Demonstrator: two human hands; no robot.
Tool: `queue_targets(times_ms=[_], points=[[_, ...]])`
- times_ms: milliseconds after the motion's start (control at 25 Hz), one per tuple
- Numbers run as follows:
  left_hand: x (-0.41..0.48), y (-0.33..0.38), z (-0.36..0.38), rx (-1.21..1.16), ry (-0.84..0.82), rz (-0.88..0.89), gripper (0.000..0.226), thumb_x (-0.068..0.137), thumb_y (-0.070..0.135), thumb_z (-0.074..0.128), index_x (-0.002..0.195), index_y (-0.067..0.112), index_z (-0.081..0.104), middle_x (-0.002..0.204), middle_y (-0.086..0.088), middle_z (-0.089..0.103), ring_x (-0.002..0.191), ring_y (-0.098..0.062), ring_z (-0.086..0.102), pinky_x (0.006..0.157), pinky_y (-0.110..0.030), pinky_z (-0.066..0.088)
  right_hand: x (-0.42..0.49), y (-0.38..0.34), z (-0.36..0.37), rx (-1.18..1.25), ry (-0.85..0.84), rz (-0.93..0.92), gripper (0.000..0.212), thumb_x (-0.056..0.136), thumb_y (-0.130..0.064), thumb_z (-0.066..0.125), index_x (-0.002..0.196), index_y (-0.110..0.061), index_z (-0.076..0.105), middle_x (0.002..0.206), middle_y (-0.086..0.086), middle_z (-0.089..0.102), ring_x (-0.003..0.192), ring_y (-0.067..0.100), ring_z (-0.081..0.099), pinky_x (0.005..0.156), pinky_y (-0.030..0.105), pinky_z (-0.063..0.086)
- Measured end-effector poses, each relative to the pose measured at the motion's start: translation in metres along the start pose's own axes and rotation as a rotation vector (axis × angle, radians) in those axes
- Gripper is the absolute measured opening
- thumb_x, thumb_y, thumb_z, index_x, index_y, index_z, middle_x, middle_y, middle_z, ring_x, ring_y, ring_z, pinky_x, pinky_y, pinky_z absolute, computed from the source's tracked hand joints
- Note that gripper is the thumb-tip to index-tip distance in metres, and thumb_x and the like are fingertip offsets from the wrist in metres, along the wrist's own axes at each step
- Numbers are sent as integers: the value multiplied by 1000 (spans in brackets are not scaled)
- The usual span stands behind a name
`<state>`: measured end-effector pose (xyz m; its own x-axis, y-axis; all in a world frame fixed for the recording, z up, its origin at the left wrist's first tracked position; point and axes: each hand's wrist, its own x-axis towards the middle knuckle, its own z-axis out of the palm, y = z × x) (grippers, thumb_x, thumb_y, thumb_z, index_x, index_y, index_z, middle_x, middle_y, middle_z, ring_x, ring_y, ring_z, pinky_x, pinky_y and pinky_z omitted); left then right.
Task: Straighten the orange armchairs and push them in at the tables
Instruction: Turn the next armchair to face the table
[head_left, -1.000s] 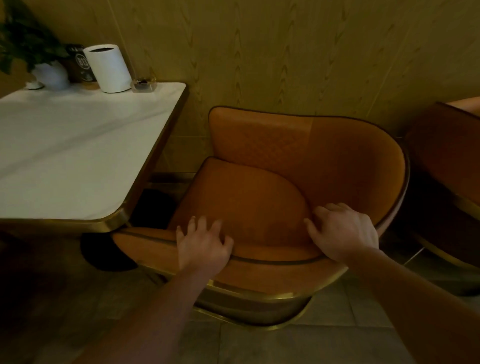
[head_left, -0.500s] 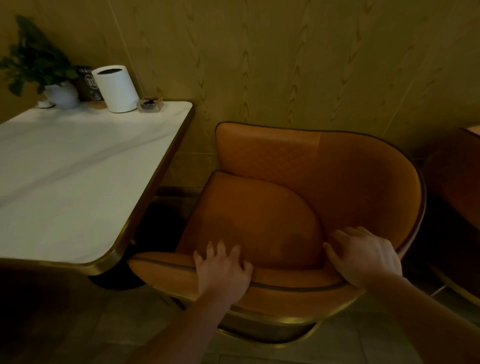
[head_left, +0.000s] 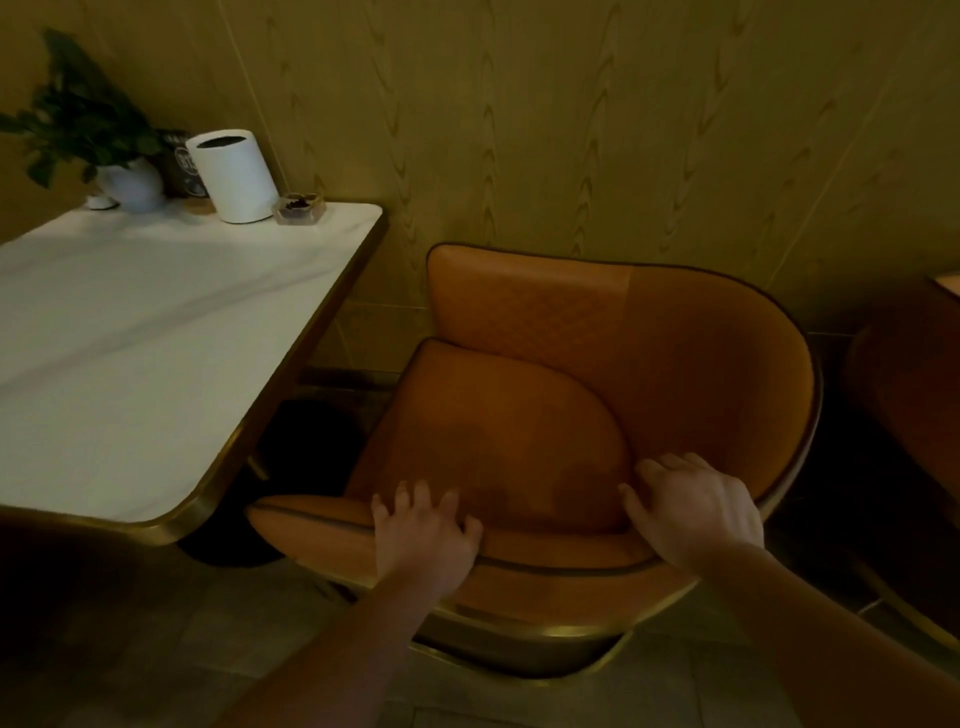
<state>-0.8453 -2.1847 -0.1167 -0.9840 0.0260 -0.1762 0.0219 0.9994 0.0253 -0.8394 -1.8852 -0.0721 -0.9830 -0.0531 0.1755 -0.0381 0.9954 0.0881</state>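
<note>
Left hand (head_left: 423, 540) flat, fingers spread, on near rim of orange armchair (head_left: 519, 441); right hand (head_left: 693, 512) curled over same rim where it curves toward the backrest. Stands directly beneath both hands, seat open toward white table (head_left: 208, 506), just beside its near corner, far side near wood-grain wall (head_left: 571, 130).

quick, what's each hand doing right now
Left hand: open, fingers spread flat on the near rim of the orange armchair.
Right hand: closed, fingers curled over the chair's rim, gripping it.
</note>
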Motion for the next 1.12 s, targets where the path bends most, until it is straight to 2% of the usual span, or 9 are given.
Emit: queue_targets(times_ms=[240,400,560,880,1120], points=[[-4,5,-7,-21,-34,-44,62,95,58,18,149,31,33,149,-9,40,139,-30,33,116,-60,14,3,3,0,21,-49,-42,41,91,-62,26,94,-35,57,84,-13,54,80,10,50,59,27,40],[-22,6,-22,-116,-39,-45,59,98,58,27,151,31,27,149,-7,39,140,-29,34,119,-57,15,3,3,-5,60,-125,-51,38,93,-60,33,101,-32,57,92,-10,58,88,13,54,69,30,47],[-51,1,-51,-200,12,-49,61,97,59,31,152,36,21,156,-4,32,146,-27,25,119,-58,14,-2,6,-20,142,-213,-102,38,95,-59,37,114,-32,55,100,-10,56,96,11,53,80,30,48],[-127,-18,-156,-136,181,-72,65,96,62,30,154,35,14,163,-8,22,152,-30,12,119,-61,11,-20,-25,-137,335,-128,-187,44,98,-54,39,133,-29,50,124,-6,58,113,15,52,87,33,49],[-217,-27,-223,-145,277,-119,64,99,58,31,155,34,12,165,-7,17,153,-28,7,120,-62,9,-56,-64,-227,433,-122,-292,55,97,-58,38,144,-28,42,143,-3,50,130,19,43,96,37,47]])
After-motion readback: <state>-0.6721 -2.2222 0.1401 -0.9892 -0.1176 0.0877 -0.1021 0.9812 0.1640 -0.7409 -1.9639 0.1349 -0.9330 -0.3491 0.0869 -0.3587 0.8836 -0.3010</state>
